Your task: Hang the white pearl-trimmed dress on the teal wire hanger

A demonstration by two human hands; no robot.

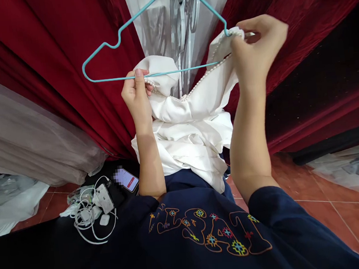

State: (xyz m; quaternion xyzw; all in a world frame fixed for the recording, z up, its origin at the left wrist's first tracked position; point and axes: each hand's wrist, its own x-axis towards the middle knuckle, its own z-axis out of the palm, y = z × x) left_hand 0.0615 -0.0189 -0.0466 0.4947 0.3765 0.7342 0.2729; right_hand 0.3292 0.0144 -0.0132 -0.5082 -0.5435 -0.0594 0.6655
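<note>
A light-blue hanger (pixel 142 10) is held up in front of me, its top cut off by the frame. From it and across my lap spreads a white garment (pixel 192 108) with a row of pearls along its neckline. My left hand (pixel 137 92) pinches the left side of the pearl edge together with the hanger's lower bar. The hanger's left end sticks out bare beyond that hand. At the hanger's right end, my right hand (pixel 255 47) grips the garment's other shoulder, with the hanger's end partly hidden under the cloth and fingers.
Dark red drapes (pixel 84 42) hang on both sides, with pale sheer fabric (pixel 28 119) at the left. On a black surface (pixel 35 258) to my left lie a lit phone (pixel 127 180), white cables (pixel 94 238) and another phone (pixel 104 199). Red floor tiles (pixel 336 216) show at right.
</note>
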